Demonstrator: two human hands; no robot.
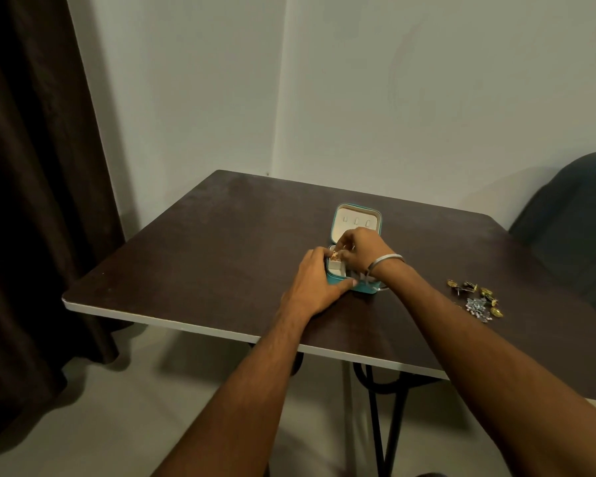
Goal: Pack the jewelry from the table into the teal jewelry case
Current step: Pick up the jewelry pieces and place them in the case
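The teal jewelry case (356,220) stands open near the middle of the dark table, its cream-lined lid upright. My left hand (319,282) grips the case's left and front side, thumb along the front wall. My right hand (358,247) is over the case's base and pinches a small gold piece of jewelry (335,257) at the left compartment. A silver bangle (386,261) circles my right wrist. More jewelry (477,299), gold pieces and a silvery snowflake-like brooch, lies in a loose pile on the table to the right.
The dark table (221,242) has a pale front edge and black metal legs below. A dark chair (572,222) stands behind its right corner. A brown curtain (31,166) hangs at the left, against a plain wall.
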